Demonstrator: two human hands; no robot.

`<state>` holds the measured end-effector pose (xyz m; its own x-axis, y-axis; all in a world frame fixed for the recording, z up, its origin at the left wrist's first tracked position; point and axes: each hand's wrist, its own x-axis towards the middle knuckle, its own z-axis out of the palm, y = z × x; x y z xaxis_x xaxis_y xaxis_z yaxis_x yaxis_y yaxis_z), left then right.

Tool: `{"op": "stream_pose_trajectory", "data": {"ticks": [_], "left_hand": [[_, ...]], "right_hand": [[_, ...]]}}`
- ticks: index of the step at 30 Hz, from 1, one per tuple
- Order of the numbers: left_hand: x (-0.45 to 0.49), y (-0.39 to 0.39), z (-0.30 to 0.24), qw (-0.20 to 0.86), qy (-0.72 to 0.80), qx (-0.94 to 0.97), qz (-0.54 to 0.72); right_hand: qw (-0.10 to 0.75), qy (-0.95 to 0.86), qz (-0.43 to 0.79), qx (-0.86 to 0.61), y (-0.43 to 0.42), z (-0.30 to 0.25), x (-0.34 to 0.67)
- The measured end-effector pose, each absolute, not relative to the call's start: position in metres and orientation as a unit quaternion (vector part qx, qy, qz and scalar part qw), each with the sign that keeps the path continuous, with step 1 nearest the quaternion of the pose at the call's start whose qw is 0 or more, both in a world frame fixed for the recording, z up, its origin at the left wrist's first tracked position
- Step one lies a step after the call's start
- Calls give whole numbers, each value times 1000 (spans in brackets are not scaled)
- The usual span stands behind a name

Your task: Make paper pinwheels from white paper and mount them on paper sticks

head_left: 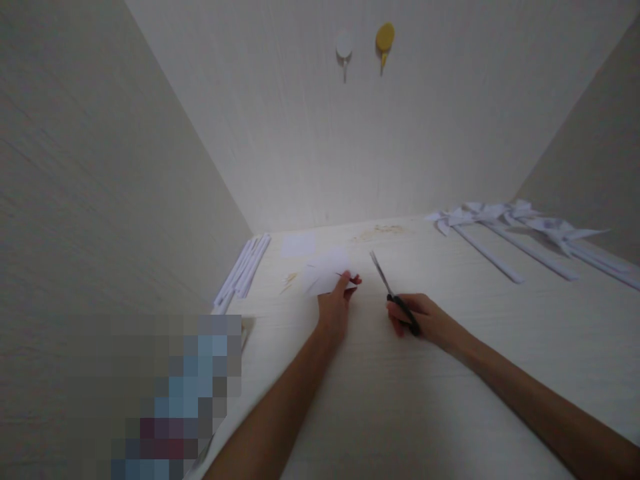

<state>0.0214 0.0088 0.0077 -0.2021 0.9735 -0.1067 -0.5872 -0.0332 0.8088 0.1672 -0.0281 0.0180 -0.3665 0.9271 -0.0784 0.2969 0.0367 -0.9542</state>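
Between the fingers and thumb of my left hand (pixel 336 300) is a white paper sheet (pixel 325 268), raised over the white table (pixel 380 387). Dark slits run in from the sheet's edges, and its outline is a little blurred. My right hand (pixel 413 312) is closed around the black handles of a pair of scissors (pixel 385 277). Their blades look shut and point up and to the left, apart from the paper. A flat square of white paper (pixel 299 245) lies just beyond the held sheet.
White rolled paper sticks (pixel 243 267) are stacked at the left wall. Several paper pinwheels (pixel 470 215) on sticks lie at the right. Small pale sticks (pixel 289 281) and thin scraps (pixel 383 231) are on the table. Two hooks, white (pixel 344 45) and yellow (pixel 385 38), hang on the back wall.
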Motion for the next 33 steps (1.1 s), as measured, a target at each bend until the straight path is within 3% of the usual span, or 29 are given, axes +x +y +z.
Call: {"op": "stream_pose_trajectory", "data": {"ticks": [10,33], "left_hand": [[20,9,10,597,341,237,687],[21,8,11,590,379,223,677]], "right_hand": [[211,-690,492,-487,-30,12,174],[213,-696,479,-492,-30,8,175]]}}
